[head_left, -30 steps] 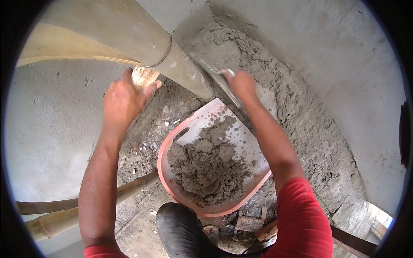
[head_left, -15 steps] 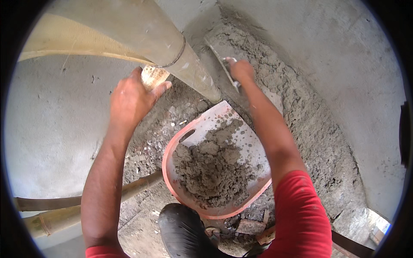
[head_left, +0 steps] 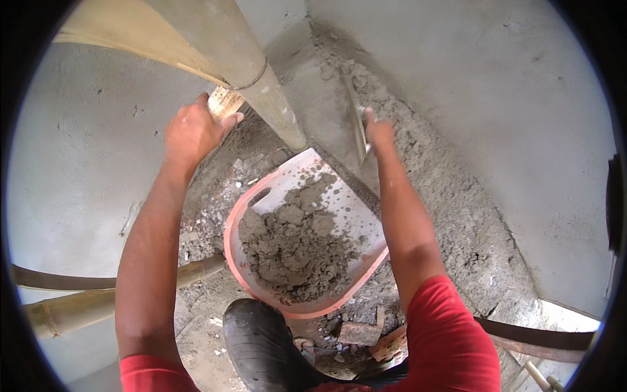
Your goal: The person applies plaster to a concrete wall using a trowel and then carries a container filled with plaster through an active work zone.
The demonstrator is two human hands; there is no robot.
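Head view. The right grip (head_left: 381, 134) is closed around a trowel (head_left: 355, 117), its long blade resting on the mortar bed (head_left: 444, 189) in the corner, right of the pale post (head_left: 271, 98). The left grip (head_left: 189, 134) grasps the end of a wooden board (head_left: 224, 102) beside that post. State of the surface: the strip between post and blade appears levelled; the bed beyond the blade, along the right wall (head_left: 509, 85), remains coarse and lumpy. Container: an orange-rimmed pan (head_left: 281, 189), its corner just beside the post's foot, holds a mound of loose mortar (head_left: 294, 251), with bare, spattered white inside toward the post.
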